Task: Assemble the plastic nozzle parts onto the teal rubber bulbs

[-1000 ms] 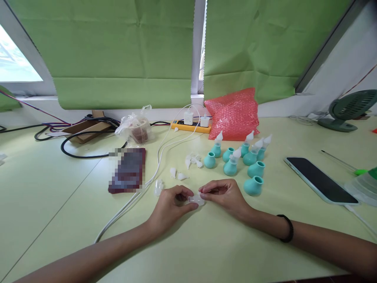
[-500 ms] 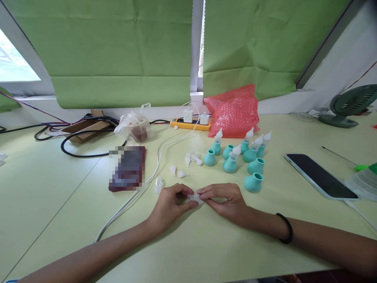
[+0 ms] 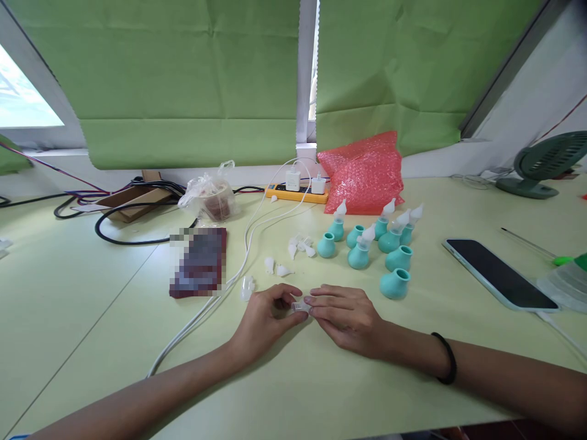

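Between my two hands, just above the table, is a small clear plastic piece. My left hand pinches its left end between thumb and fingers. The fingers of my right hand close around its right end and partly hide it. Left of my left hand lies a clear plastic part. Beyond my hands are loose white nozzle tips and a small pile of translucent tips. To the right stand several teal bulbs, some open-necked, others topped with a translucent nozzle.
White cables run across the table to an orange power strip. A pink bubble-wrap bag stands behind the bulbs. On the right lie a phone and a screwdriver; a fan is farther back. A blurred dark-red object lies left.
My right hand's fingers have shifted and curled lower around the clear piece, with the wrist slightly lower. More of the piece's left end shows. My left hand has barely moved.
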Action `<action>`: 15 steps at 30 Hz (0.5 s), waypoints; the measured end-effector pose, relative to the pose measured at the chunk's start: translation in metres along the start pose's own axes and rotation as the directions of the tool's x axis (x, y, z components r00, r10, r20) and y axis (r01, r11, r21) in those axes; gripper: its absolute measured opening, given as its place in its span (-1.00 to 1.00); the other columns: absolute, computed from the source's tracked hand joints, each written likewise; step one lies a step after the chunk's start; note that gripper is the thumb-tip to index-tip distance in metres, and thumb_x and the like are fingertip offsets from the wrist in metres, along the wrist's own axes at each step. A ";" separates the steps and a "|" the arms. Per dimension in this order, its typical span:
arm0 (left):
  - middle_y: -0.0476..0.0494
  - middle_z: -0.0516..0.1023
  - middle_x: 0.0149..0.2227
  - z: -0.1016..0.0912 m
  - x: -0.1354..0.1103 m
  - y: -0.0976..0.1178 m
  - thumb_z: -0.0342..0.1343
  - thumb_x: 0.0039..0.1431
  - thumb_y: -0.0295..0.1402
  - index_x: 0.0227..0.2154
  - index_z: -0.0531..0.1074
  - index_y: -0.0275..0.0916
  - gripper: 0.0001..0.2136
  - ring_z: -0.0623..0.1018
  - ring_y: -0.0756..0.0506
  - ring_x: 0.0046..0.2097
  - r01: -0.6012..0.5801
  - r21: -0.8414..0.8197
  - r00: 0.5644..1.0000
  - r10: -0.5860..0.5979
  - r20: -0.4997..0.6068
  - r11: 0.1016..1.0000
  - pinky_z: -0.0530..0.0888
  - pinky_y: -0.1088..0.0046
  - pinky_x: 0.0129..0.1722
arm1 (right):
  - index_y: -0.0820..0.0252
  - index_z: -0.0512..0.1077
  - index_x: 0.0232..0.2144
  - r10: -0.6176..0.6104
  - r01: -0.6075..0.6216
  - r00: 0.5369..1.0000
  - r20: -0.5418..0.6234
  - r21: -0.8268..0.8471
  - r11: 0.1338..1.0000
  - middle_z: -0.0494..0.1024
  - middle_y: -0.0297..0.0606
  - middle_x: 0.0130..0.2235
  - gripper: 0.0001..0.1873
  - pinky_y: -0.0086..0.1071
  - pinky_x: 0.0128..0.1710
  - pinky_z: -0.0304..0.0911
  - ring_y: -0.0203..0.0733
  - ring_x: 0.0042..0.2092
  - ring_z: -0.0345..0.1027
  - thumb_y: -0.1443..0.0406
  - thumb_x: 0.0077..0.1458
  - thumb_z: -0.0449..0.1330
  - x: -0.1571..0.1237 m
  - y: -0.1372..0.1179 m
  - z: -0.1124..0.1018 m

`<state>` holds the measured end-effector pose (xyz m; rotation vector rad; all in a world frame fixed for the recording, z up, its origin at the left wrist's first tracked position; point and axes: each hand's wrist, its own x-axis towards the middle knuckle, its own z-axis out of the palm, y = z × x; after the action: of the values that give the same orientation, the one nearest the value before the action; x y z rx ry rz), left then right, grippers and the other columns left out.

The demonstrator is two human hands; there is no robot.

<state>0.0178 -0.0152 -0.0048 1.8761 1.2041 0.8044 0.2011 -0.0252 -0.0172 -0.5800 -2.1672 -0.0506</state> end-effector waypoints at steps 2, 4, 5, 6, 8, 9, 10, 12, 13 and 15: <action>-0.04 0.44 -0.46 0.000 0.000 0.000 0.17 -0.11 -0.35 -0.34 0.41 -0.24 -0.79 0.44 -0.03 -0.39 -0.017 0.013 1.000 0.017 -0.005 1.000 0.39 0.47 -0.36 | 0.19 0.41 -0.38 -0.026 0.028 0.999 0.028 -0.078 0.997 0.55 -0.24 -0.32 -0.81 -0.26 -0.17 0.33 -0.20 -0.22 0.40 0.49 -0.07 0.10 -0.001 0.001 -0.001; -0.03 0.44 -0.47 0.001 0.000 0.000 0.16 -0.10 -0.35 -0.34 0.41 -0.24 -0.80 0.44 -0.03 -0.40 -0.034 0.017 0.999 0.035 -0.007 0.999 0.39 0.48 -0.37 | 0.19 0.40 -0.38 -0.028 0.033 0.998 0.056 -0.098 0.995 0.54 -0.25 -0.35 -0.81 -0.27 -0.23 0.35 -0.19 -0.23 0.38 0.49 -0.07 0.10 0.000 0.001 -0.001; -0.04 0.44 -0.47 0.001 0.000 0.000 0.16 -0.10 -0.35 -0.35 0.41 -0.24 -0.80 0.44 -0.03 -0.40 -0.040 0.018 0.999 0.040 -0.007 0.999 0.39 0.48 -0.37 | 0.19 0.40 -0.38 -0.024 0.030 0.998 0.065 -0.085 0.996 0.54 -0.25 -0.36 -0.81 -0.31 -0.28 0.35 -0.20 -0.24 0.38 0.50 -0.07 0.09 0.000 0.000 -0.002; -0.04 0.45 -0.47 0.001 -0.001 -0.001 0.16 -0.10 -0.34 -0.35 0.41 -0.24 -0.81 0.44 -0.03 -0.40 -0.043 0.019 0.999 0.043 -0.007 0.999 0.40 0.47 -0.37 | 0.19 0.40 -0.39 -0.020 0.025 0.997 0.071 -0.064 0.998 0.54 -0.25 -0.36 -0.81 -0.34 -0.32 0.36 -0.21 -0.25 0.37 0.51 -0.07 0.09 0.001 0.000 -0.001; -0.05 0.46 -0.46 0.001 -0.001 -0.001 0.15 -0.09 -0.34 -0.36 0.41 -0.24 -0.82 0.45 -0.03 -0.40 -0.049 0.023 0.999 0.049 -0.006 0.999 0.40 0.47 -0.37 | 0.19 0.40 -0.40 -0.014 0.016 0.997 0.080 -0.025 1.000 0.53 -0.25 -0.35 -0.80 -0.39 -0.37 0.35 -0.24 -0.28 0.35 0.52 -0.08 0.09 0.002 0.000 -0.001; -0.05 0.46 -0.46 0.001 -0.001 -0.001 0.15 -0.09 -0.34 -0.36 0.41 -0.24 -0.81 0.45 -0.04 -0.40 -0.050 0.025 0.999 0.050 -0.005 0.998 0.40 0.47 -0.37 | 0.19 0.39 -0.40 -0.014 0.015 0.996 0.083 -0.014 1.000 0.53 -0.25 -0.35 -0.80 -0.40 -0.38 0.34 -0.24 -0.29 0.34 0.52 -0.08 0.08 0.002 0.000 -0.001; -0.06 0.47 -0.46 0.001 -0.002 -0.002 0.15 -0.09 -0.34 -0.35 0.41 -0.24 -0.81 0.45 -0.04 -0.40 -0.050 0.028 0.999 0.050 -0.004 0.998 0.40 0.46 -0.37 | 0.20 0.39 -0.40 -0.014 0.015 0.996 0.089 -0.009 1.000 0.52 -0.25 -0.35 -0.81 -0.40 -0.38 0.34 -0.25 -0.30 0.33 0.52 -0.07 0.08 0.002 -0.001 -0.001; -0.05 0.47 -0.45 0.001 -0.002 -0.002 0.15 -0.09 -0.34 -0.34 0.41 -0.24 -0.80 0.46 -0.04 -0.39 -0.050 0.035 0.999 0.050 -0.001 0.998 0.40 0.46 -0.36 | 0.21 0.39 -0.40 -0.015 0.016 0.994 0.107 -0.005 1.000 0.52 -0.24 -0.36 -0.82 -0.40 -0.38 0.33 -0.25 -0.32 0.31 0.51 -0.07 0.08 0.002 -0.001 -0.001; -0.06 0.47 -0.45 0.001 -0.002 -0.002 0.15 -0.09 -0.34 -0.34 0.41 -0.24 -0.80 0.46 -0.04 -0.39 -0.049 0.038 0.999 0.049 0.000 0.998 0.40 0.46 -0.36 | 0.22 0.39 -0.40 -0.015 0.016 0.994 0.112 -0.001 1.000 0.52 -0.23 -0.36 -0.82 -0.40 -0.38 0.33 -0.26 -0.33 0.30 0.51 -0.07 0.08 0.002 -0.001 -0.001; -0.06 0.47 -0.45 0.001 -0.002 -0.002 0.15 -0.08 -0.34 -0.34 0.41 -0.25 -0.81 0.46 -0.04 -0.39 -0.050 0.044 0.999 0.050 0.002 0.998 0.40 0.46 -0.35 | 0.23 0.38 -0.41 -0.014 0.013 0.993 0.113 0.008 1.000 0.51 -0.23 -0.36 -0.83 -0.40 -0.39 0.32 -0.26 -0.34 0.30 0.51 -0.07 0.08 0.002 -0.002 -0.002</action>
<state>0.0172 -0.0167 -0.0072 1.9491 1.1874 0.8105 0.2006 -0.0266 -0.0141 -0.5762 -2.2806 -0.0173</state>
